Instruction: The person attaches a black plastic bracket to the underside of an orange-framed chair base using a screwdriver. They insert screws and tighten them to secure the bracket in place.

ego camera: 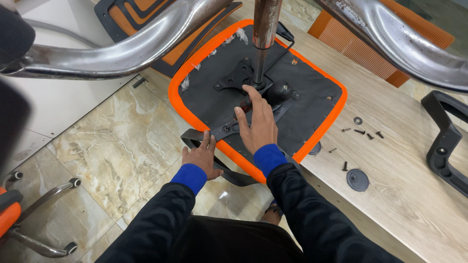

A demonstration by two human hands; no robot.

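Seat [312, 92] lay inverted on the counter [399, 195]. Right hand [258, 124] grasped the tilt mechanism [234, 80]; left hand [201, 158] gripped the armrest bracket [195, 138]. Refastening likely needed the nearby screws [363, 131].

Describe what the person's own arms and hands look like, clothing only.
Both arms wear black long sleeves with a slightly shiny, jacket-like fabric. A bright blue ribbed cuff shows at each wrist. The left hand and right hand are bare: no gloves, and no rings or watch visible. No markings show on the sleeves.
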